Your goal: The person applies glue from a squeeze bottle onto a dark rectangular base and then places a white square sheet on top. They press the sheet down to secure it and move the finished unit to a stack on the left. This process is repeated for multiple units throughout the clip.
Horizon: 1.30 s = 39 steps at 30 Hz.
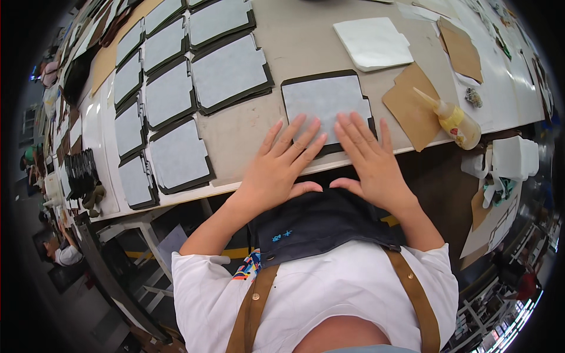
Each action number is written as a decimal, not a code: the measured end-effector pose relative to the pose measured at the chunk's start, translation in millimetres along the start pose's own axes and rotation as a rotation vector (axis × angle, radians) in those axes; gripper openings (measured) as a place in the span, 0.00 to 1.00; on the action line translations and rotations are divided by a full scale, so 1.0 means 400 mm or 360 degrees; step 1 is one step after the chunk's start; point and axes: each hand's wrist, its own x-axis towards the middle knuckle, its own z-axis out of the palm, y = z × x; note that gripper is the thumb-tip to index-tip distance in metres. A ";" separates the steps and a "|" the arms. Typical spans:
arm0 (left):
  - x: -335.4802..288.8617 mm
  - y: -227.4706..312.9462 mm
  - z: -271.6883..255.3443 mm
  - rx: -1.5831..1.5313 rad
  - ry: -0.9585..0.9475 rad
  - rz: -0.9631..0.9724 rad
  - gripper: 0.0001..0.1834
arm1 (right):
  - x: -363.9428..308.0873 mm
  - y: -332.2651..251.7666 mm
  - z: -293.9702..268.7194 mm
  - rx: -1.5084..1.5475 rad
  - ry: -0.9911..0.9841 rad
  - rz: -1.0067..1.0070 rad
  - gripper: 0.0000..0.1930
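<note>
Just above the frame's centre, the panel (321,97) lies partly under the left hand (273,169) and right hand (378,169), both with fingers spread, pinching nothing. It looks light, thin and bendable, best held by its dark border (319,76). Blue stitched characters (282,236) mark the apron (335,219); the bottle (469,136), at right, has a yellow label (454,121).

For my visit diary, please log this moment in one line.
left hand: open, over grey panel; right hand: open, same panel; right: bottle; left: stacked panels
</note>
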 end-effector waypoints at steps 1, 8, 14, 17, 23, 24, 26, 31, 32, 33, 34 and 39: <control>-0.002 -0.002 0.001 0.0037 -0.0001 -0.0008 0.48 | -0.004 0.000 0.000 -0.0053 -0.0015 -0.0008 0.50; -0.049 -0.033 -0.012 0.0144 0.0104 -0.0161 0.43 | -0.034 0.039 -0.010 -0.0177 0.0233 0.0036 0.35; -0.049 -0.033 0.001 0.0090 0.0445 -0.0212 0.34 | 0.014 0.035 0.006 -0.0150 0.0772 -0.0201 0.08; -0.048 -0.036 0.004 0.0079 0.0508 -0.0209 0.33 | 0.033 0.036 0.005 -0.0261 0.0723 -0.0327 0.08; -0.052 -0.041 0.007 -0.0002 0.0624 -0.0245 0.30 | 0.038 0.041 -0.005 -0.0413 0.0653 -0.0472 0.08; -0.053 -0.041 0.008 -0.0010 0.0644 -0.0248 0.29 | 0.040 0.041 -0.006 -0.0420 0.0681 -0.0495 0.07; -0.055 -0.041 0.010 -0.0029 0.0672 -0.0255 0.28 | 0.044 0.041 -0.006 -0.0436 0.0735 -0.0538 0.05; -0.057 -0.039 0.008 -0.0058 0.0693 -0.0276 0.26 | 0.043 0.037 -0.008 -0.0529 0.0718 -0.0594 0.04; -0.057 -0.039 0.008 -0.0058 0.0698 -0.0273 0.25 | 0.042 0.036 -0.007 -0.0553 0.0708 -0.0604 0.04; -0.056 -0.040 0.008 -0.0056 0.0705 -0.0266 0.25 | 0.043 0.037 -0.006 -0.0558 0.0719 -0.0613 0.04; -0.056 -0.041 0.008 -0.0068 0.0732 -0.0256 0.21 | 0.044 0.038 -0.003 -0.0564 0.0729 -0.0621 0.04; -0.059 -0.051 0.014 -0.0278 0.0949 -0.0293 0.12 | 0.052 0.045 0.000 -0.0439 0.0871 -0.0518 0.07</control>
